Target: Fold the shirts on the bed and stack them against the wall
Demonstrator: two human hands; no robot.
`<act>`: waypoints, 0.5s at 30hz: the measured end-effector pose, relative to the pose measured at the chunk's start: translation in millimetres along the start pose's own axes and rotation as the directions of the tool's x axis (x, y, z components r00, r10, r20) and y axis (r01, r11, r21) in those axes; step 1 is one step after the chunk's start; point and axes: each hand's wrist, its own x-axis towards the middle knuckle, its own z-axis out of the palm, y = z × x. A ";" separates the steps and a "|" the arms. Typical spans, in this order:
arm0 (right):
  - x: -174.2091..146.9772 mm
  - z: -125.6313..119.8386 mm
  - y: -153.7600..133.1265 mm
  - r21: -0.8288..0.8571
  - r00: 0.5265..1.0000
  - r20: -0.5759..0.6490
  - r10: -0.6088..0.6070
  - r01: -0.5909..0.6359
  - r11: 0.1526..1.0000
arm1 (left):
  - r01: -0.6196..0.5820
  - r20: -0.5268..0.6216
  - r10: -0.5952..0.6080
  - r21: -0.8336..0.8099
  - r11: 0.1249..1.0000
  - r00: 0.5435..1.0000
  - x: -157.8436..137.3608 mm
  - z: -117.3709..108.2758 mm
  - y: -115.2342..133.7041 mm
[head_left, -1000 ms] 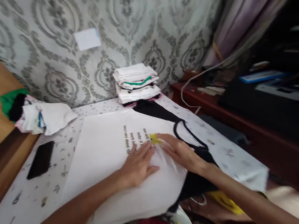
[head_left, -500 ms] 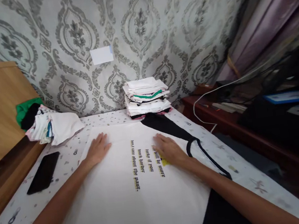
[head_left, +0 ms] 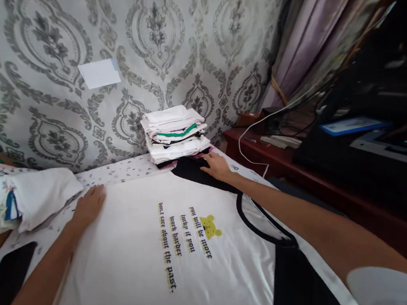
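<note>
A white T-shirt with black sleeves and a black collar lies spread out in front of me, its neck to the right. Lines of black lettering and a yellow bear print mark its front. My left hand rests with fingers stretched out at the shirt's far left corner, by the hem. Over the far black sleeve is my right hand, fingers apart and touching the fabric near the sleeve's edge.
A stack of folded clothes stands against the wall. More clothes lie in a pile at the left, with a black phone nearer me. On the right, a white cable crosses a dark red desk.
My right hand has moved from the printed front to the far sleeve, uncovering the bear print. My left hand has shifted left to the shirt's corner. The view has turned right.
</note>
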 end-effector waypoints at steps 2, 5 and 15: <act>13.2 2.0 -5.1 0.038 1.000 0.004 -0.011 0.010 0.999 | -0.028 0.020 0.028 0.012 1.000 0.999 15.8 -3.7 2.1; 25.4 4.4 -9.7 0.115 1.000 0.016 -0.008 0.006 0.993 | -0.073 0.061 0.072 0.011 0.997 0.996 36.4 -14.2 2.9; 40.4 -17.2 -10.3 0.600 0.980 -0.062 0.189 -0.115 0.792 | -0.132 0.012 0.132 0.013 0.991 0.991 27.3 -65.1 14.5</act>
